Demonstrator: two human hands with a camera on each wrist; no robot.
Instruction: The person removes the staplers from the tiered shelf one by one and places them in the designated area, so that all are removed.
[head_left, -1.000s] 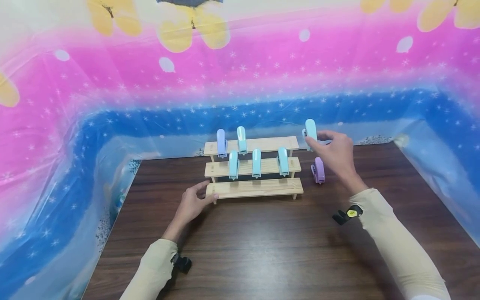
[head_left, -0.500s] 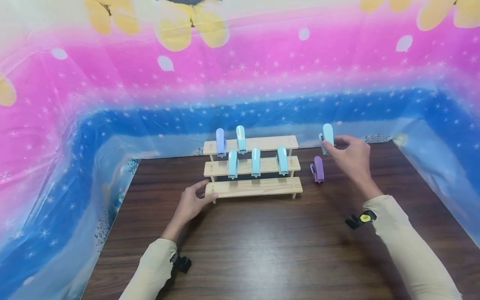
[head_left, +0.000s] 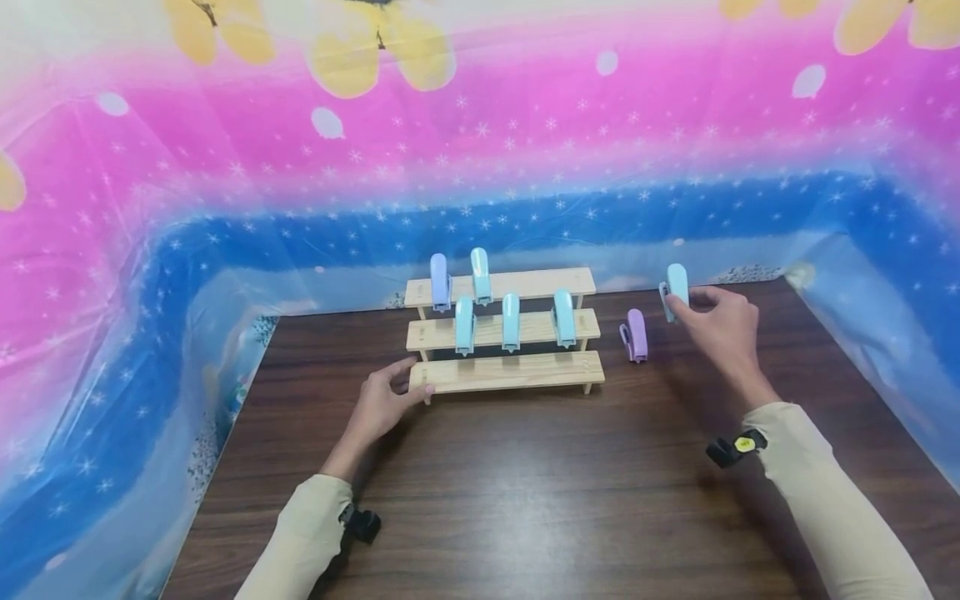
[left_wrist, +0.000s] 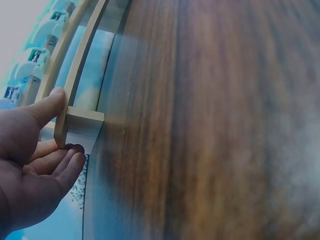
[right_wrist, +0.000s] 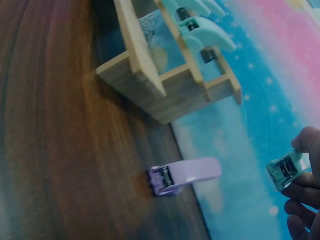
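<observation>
In the head view my right hand (head_left: 723, 329) pinches a mint-green stapler (head_left: 677, 292) between thumb and fingers, held up right of the wooden rack. The right wrist view shows the front end of this mint stapler (right_wrist: 286, 171) poking out from the fingers. My left hand (head_left: 382, 400) grips the left end of the rack's lowest step (head_left: 517, 372), thumb on top and fingers round the end. A purple stapler (head_left: 636, 335) stands on the table between rack and right hand. Three mint staplers, one of them the central stapler (head_left: 511, 321), stand on the middle step.
On the top step stand a periwinkle-blue stapler (head_left: 440, 282) and another mint stapler (head_left: 481, 275). The dark wooden table (head_left: 517, 483) ends at the back against a pink and blue patterned cloth (head_left: 525, 150), which also hangs along both sides.
My right hand has carried the mint stapler rightward and somewhat lower, away from the rack and past the purple stapler. The left hand keeps its grip on the rack.
</observation>
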